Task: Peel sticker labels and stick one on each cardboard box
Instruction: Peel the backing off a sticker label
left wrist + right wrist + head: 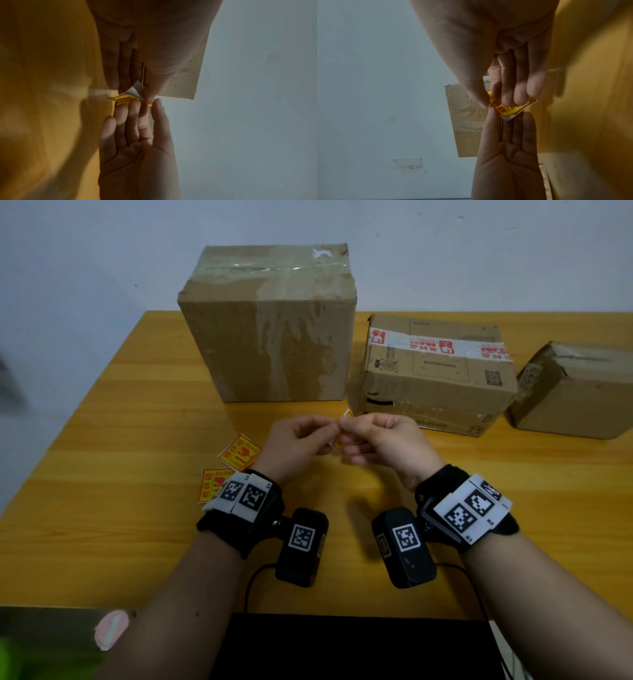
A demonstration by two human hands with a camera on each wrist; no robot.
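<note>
Head view: your left hand (291,445) and right hand (380,443) pinch the thin, floppy yellow square paper sticker (510,106) before the tall brown cardboard box (270,326); grip its corner.

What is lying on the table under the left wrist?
Two yellow and red sticker labels lie flat on the table: one label is almost wholly visible beside the left hand; the other label is partly covered by the wrist device, so its right part cannot be seen.
</note>
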